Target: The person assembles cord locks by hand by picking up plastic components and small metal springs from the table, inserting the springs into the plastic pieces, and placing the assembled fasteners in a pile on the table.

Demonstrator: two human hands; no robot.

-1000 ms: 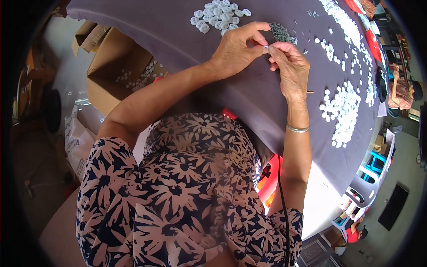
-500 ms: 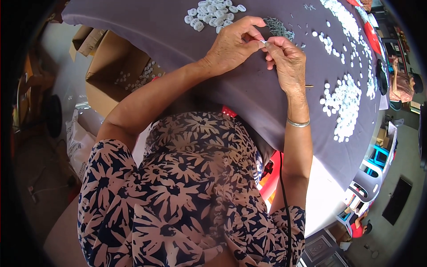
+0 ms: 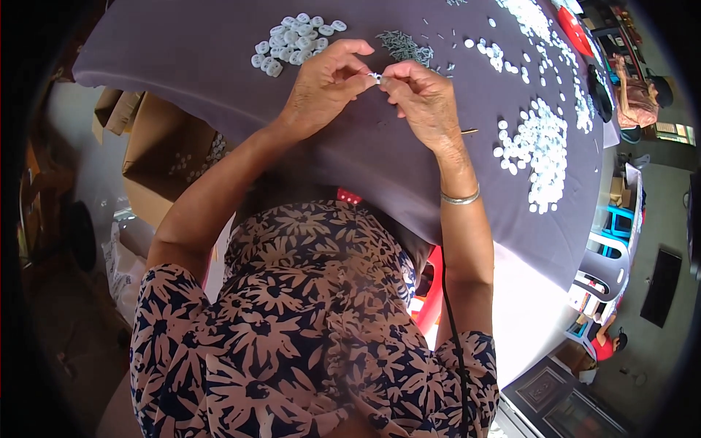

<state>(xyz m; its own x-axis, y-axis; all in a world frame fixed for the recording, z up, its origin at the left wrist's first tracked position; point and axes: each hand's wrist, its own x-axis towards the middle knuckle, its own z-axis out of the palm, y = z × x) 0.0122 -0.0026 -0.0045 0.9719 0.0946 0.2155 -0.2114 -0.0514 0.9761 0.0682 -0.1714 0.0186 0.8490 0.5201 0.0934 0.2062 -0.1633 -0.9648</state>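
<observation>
Over the cloth-covered table, my left hand (image 3: 321,91) and my right hand (image 3: 423,98) meet fingertip to fingertip. Pinched between them is a small white piece (image 3: 375,78), too small and partly covered to make out fully. The thumb and index finger of each hand close on it. Just beyond my left hand lies a cluster of white oval pieces (image 3: 296,44) with marked tops. A heap of small grey screws (image 3: 405,47) sits behind the fingertips. Beside my right wrist is a thin brass-coloured rod (image 3: 469,131).
Small round white pieces (image 3: 546,150) are heaped on the right, with more scattered farther back near a red object (image 3: 575,31). An open cardboard box (image 3: 153,150) holding white pieces stands below the table's left edge. Other people (image 3: 635,102) appear at the far right.
The view has shifted, so the table and its heaps appear farther left. Both hands keep their pinch, and more of the white piece shows between the fingertips.
</observation>
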